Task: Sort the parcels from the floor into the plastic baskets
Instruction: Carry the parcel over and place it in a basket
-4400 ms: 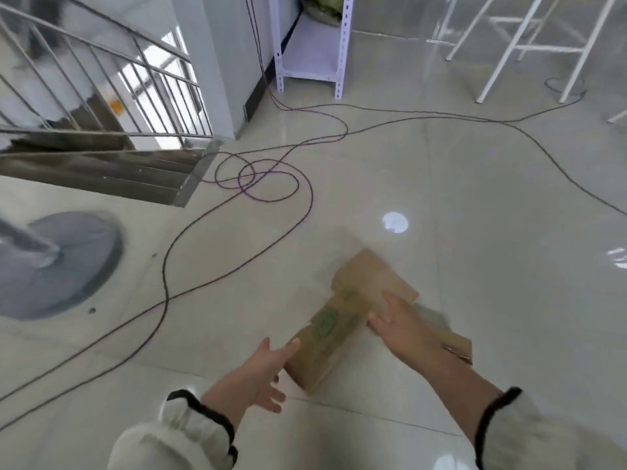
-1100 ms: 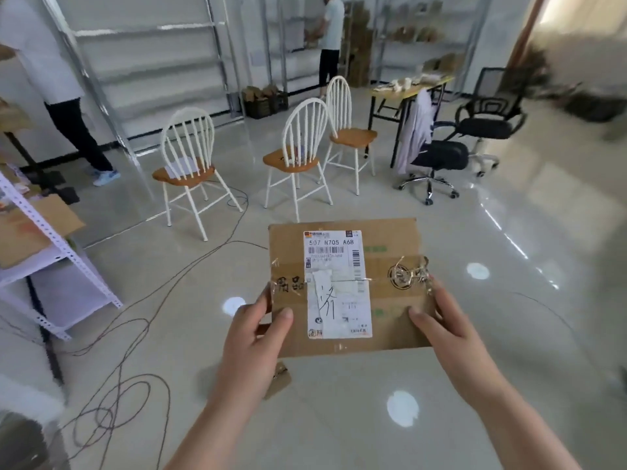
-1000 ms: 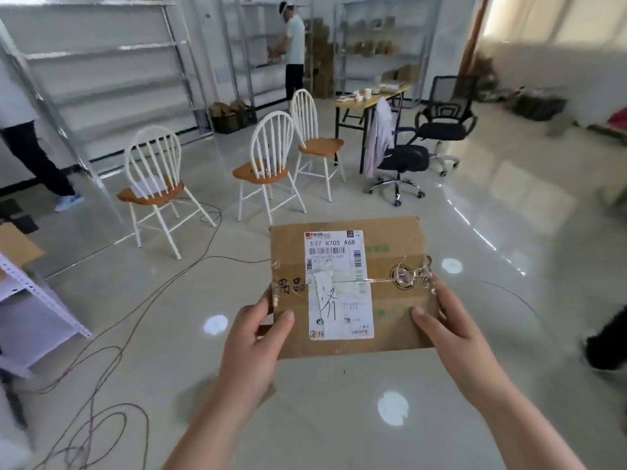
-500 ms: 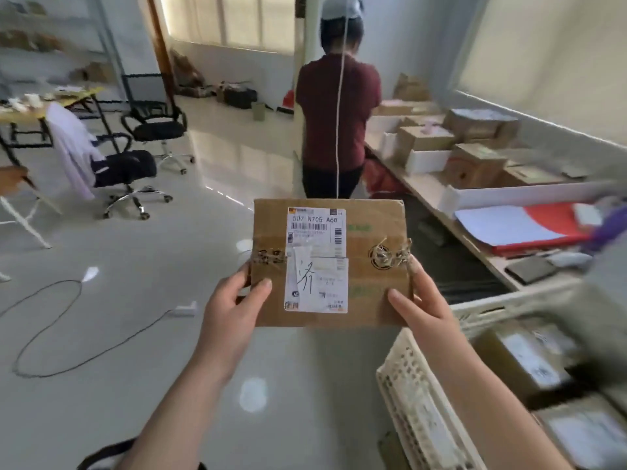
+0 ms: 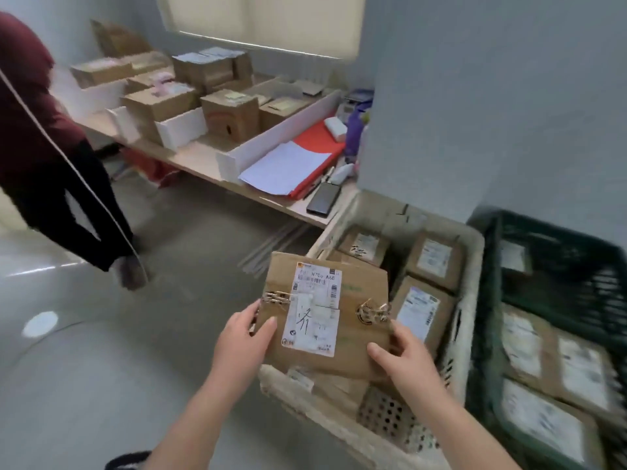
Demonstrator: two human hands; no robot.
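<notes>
I hold a flat brown cardboard parcel [image 5: 353, 337] with a white shipping label and torn tape. My left hand [image 5: 242, 340] grips its left edge, thumb on top. My right hand [image 5: 403, 362] grips its lower right corner. The parcel hangs over the near left part of a cream plastic basket [image 5: 470, 320], which holds several labelled parcels [image 5: 422, 310]. To the right stands a dark green plastic basket [image 5: 485, 337], also with several labelled parcels [image 5: 573, 371] inside.
A person in a dark red top [image 5: 37, 137] stands at the left on the glossy floor. A long low table [image 5: 210, 164] behind carries cardboard boxes, white trays, papers and a black phone [image 5: 322, 198]. A grey wall rises behind the baskets.
I have turned right and looked down; the two baskets now fill the lower right. The parcel stays in both hands and has come over the cream basket. The person is now at my left.
</notes>
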